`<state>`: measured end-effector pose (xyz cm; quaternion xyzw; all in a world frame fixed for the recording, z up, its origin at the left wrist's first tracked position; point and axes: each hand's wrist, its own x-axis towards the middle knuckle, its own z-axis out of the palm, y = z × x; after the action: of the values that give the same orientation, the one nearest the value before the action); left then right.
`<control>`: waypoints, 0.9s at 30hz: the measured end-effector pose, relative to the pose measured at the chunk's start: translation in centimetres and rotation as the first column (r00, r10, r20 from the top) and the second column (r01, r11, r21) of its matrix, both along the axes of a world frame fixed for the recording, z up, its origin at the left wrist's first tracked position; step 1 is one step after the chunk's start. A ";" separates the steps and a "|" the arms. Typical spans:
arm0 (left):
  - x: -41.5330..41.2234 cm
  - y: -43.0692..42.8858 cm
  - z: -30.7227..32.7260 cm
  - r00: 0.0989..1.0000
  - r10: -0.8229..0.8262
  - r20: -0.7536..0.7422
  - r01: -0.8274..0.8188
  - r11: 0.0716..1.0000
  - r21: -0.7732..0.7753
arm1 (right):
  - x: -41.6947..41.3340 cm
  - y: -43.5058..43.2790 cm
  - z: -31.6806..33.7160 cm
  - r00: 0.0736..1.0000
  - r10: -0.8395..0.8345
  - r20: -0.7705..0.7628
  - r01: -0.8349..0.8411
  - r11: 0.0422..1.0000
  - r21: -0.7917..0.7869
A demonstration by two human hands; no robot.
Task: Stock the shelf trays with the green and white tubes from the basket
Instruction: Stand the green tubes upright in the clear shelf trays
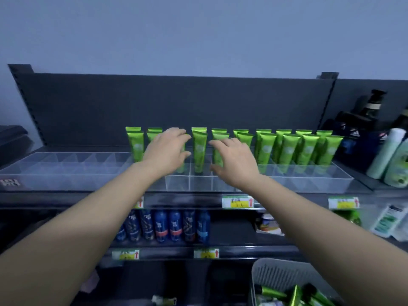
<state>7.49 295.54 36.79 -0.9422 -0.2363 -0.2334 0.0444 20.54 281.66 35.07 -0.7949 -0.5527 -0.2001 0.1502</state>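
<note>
Blue-grey wall stands behind a dark shop shelf (176,107), and on its top board sits a clear tray (309,184) divided into small compartments. Inside this tray the green tubes (287,151) stand in two rows, one behind the other. Each tube has its long axis upright, the flat sealed end pointing up and the lower end down in a compartment; some lean a little backward.

Both hands reach over the front rim of the tray. The left hand (167,149) has its grip narrow, with the fingers curled round a green tube (181,167) that is mostly hidden behind it. The right hand (234,160) also holds a narrow grip, fingers and thumb around another upright tube (217,156). Between the two hands one tube (199,149) stands free.

Left of the tray lies a second clear tray (66,171). Right of it stand pale bottles (388,151). Below the tray hang price labels (237,202), and lower are blue spray cans (167,226). Far below the tray, toward the right, a grey basket (276,274) holds more tubes (271,291) lying on their sides.
</note>
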 end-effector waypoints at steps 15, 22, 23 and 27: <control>6.7 -16.3 -12.4 0.926 -0.282 -0.250 0.287 0.958 -0.014 | 5.9 -18.2 -11.2 0.948 -0.296 -0.114 0.247 0.915 -0.319; 8.9 -20.7 -19.4 0.831 -0.411 -0.376 0.414 0.907 -0.078 | 6.4 -24.0 -17.1 0.868 -0.467 -0.167 0.331 0.795 -0.508; 9.1 -21.2 -20.3 0.812 -0.419 -0.405 0.423 0.902 -0.085 | 6.4 -24.8 -17.9 0.856 -0.486 -0.179 0.334 0.782 -0.526; 9.9 -23.4 -23.8 0.751 -0.446 -0.486 0.436 0.889 -0.143 | 6.9 -27.7 -21.1 0.813 -0.540 -0.218 0.325 0.731 -0.600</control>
<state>17.35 272.10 12.98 -0.9990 0.0102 0.0206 0.0389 27.41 253.97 13.99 -0.9353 -0.3412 0.0898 -0.0267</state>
